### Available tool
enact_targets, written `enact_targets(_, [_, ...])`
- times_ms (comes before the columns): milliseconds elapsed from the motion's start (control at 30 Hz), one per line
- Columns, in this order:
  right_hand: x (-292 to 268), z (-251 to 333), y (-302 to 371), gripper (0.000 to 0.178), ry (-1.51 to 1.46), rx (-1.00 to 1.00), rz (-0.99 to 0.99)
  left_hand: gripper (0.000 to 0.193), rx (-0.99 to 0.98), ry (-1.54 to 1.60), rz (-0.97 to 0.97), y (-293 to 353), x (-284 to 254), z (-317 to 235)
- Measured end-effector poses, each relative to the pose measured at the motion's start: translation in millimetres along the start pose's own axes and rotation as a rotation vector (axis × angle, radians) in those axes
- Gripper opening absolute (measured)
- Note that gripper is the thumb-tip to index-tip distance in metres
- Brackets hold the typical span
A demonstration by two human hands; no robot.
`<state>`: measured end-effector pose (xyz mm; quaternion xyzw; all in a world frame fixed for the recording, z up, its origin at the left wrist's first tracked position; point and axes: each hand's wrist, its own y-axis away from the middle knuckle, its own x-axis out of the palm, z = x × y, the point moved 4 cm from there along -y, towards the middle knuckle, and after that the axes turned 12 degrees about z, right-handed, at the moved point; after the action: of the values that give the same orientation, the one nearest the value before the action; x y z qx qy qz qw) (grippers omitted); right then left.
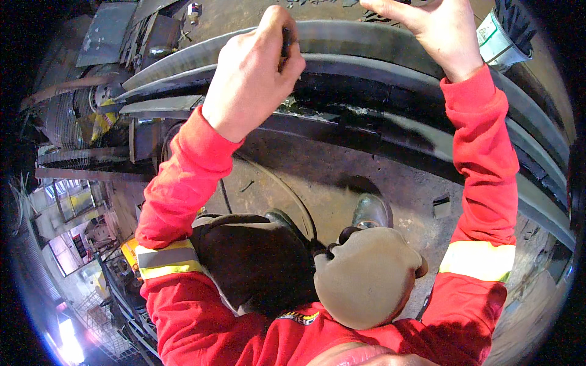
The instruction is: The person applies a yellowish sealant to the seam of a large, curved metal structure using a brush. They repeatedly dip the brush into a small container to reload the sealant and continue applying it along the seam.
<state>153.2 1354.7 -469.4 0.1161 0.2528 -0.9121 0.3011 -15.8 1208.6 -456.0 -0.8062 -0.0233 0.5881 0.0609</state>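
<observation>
My left hand (253,82) is raised over long dark metal beams (366,91), its fingers curled in toward the thumb. A dark spot shows between thumb and fingers; whether it is a thing or only shadow I cannot make out. Farther right, my right hand (436,33) is up over the far side of the same beams. One digit stretches out to the left, and the rest run past the top edge of the picture. Nothing shows in the visible part of that hand. Both arms wear red sleeves with reflective bands.
A white bucket (503,46) of dark, thin pieces stands beyond the beams at right. Metal plates (107,33) lie at far left, near a small container (193,12). A cable (281,186) crosses the floor by my boots (372,210). Racks and clutter fill the left side.
</observation>
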Motion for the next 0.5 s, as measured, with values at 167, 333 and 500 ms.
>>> enact_targets(167, [1.6, -6.8, 0.7, 0.039, -0.059, -0.098, -0.037, 0.014, 0.026, 0.37, 0.067, -1.7, 11.9, -16.6])
enact_targets(333, [0.0, -5.1, 0.1, 0.037, -0.033, 0.006, 0.017, 0.015, -0.229, 0.54, 0.143, 10.3, -0.5, 17.6])
enact_targets(500, [0.9, -4.9, 1.9, 0.038, -0.037, -0.017, 0.015, 0.014, -0.166, -0.003, 0.003, 5.5, -35.4, -5.4])
